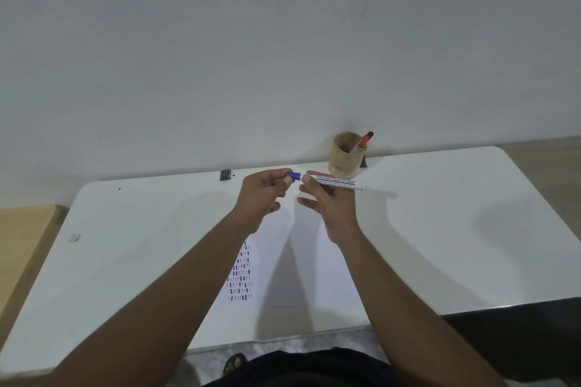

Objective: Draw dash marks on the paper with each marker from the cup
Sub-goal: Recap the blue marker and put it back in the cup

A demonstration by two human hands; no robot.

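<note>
A white board marker [338, 181] with a blue cap [294, 175] is held level above the table, just in front of the cup. My right hand [327, 204] grips its white barrel. My left hand [262, 198] pinches the blue cap; whether the cap sits fully on the barrel I cannot tell. The tan cup [345, 155] stands at the table's far edge with a red marker [362, 143] leaning in it. The white paper [295, 264] lies under my forearms, with rows of short blue and red dashes [240, 273] at its left side.
The white table [456, 229] has rounded corners and stands against a pale wall. A small black clip [225, 175] sits on its far edge. A wooden surface [22, 239] adjoins at the left. My foot in a sandal [234, 364] shows below the near edge.
</note>
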